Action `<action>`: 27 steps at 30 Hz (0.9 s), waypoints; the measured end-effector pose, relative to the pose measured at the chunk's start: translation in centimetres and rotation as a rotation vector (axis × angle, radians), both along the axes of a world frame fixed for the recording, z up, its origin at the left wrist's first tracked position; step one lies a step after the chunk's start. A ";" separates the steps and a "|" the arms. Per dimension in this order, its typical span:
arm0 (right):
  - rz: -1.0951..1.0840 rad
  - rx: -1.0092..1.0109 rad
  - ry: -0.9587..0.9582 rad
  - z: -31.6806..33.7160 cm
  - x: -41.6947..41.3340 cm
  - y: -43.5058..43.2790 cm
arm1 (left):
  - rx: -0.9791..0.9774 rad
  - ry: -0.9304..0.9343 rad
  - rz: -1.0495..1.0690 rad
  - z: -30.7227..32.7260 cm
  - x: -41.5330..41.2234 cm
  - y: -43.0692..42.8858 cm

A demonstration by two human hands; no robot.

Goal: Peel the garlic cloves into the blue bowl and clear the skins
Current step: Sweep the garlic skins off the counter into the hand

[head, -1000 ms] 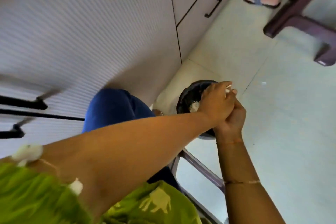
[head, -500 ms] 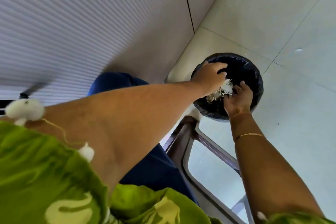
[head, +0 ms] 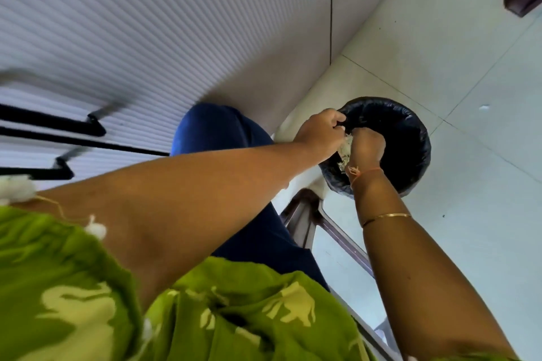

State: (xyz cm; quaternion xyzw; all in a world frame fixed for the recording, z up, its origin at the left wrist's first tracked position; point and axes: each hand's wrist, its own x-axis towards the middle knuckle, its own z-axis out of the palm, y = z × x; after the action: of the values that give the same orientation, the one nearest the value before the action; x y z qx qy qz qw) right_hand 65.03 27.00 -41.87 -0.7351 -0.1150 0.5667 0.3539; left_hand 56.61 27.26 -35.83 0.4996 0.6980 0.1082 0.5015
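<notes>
Over the black-lined bin (head: 410,129), left hand (head: 319,133) and right hand (head: 368,146) clutch garlic skins (head: 345,151) between them.

Single view, worn on the person's head, looking steeply down and forward past the green top (head: 88,302) and a blue-clad knee (head: 217,132) (wide lens, straight lines bend at the edges). Both forearms run out from the bottom edge. The left hand (head: 319,132) and right hand (head: 366,146) meet, with garlic skins (head: 345,148) between them, over the black-lined bin (head: 422,155), right of centre. A ribbed cabinet front (head: 146,23) fills the upper left, close by, and pale floor tiles (head: 469,67) fill the right. The frame is tilted.
</notes>
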 end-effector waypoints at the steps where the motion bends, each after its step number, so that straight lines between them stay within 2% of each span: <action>1: 0.019 0.055 -0.019 1.2 -0.9 0.0 | 0.020 -0.026 0.048 0.9 -0.6 -0.2; 5: 0.082 0.319 -0.063 6.5 -4.7 0.0 | 0.136 -0.163 0.279 5.5 -4.1 -0.7; 11: 0.293 0.626 0.058 15.6 -12.0 -0.5 | 0.333 -0.170 0.523 11.6 -12.0 -4.2; 16: 0.559 0.859 0.167 21.8 -18.6 -5.3 | 0.546 -0.135 0.539 16.2 -16.9 -10.3; 23: 0.819 0.999 0.449 28.5 -25.7 -14.1 | 0.863 -0.178 0.911 22.0 -22.4 -20.7; 27: 0.939 1.130 0.595 33.2 -29.6 -18.4 | 1.121 -0.239 1.072 26.4 -24.5 -24.9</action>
State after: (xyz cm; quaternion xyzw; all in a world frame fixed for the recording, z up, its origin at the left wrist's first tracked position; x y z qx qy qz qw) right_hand 35.42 8.59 -8.67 -0.1364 -0.5841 0.6850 0.4135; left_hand 32.11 2.35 -9.47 0.2581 0.6264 0.7248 0.1254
